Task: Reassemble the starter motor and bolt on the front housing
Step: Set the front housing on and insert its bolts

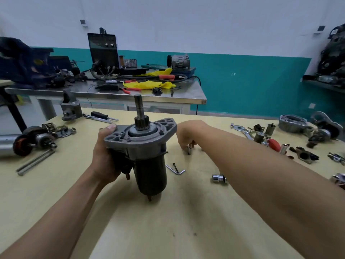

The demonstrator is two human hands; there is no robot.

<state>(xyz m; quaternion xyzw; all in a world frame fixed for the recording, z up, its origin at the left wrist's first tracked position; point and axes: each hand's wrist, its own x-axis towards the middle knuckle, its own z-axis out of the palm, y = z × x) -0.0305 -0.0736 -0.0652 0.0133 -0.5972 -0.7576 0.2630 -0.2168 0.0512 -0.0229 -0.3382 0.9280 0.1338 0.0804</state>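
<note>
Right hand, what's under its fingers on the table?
A small metal part stands on the tan table, pinched by fingertips of the right hand. Its upper end is covered by the fingers, so bolt or socket can't be told.

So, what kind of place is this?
Most likely a car-parts repair workshop or training room. The left hand holds a starter motor, the right hand pinches a small metal part, a socket and a hex key lie on the table, and a steel bench behind carries a black machine with cables.

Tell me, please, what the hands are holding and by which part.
The left hand grips the starter motor by its solenoid side; the right hand pinches a small metal piece.
</note>
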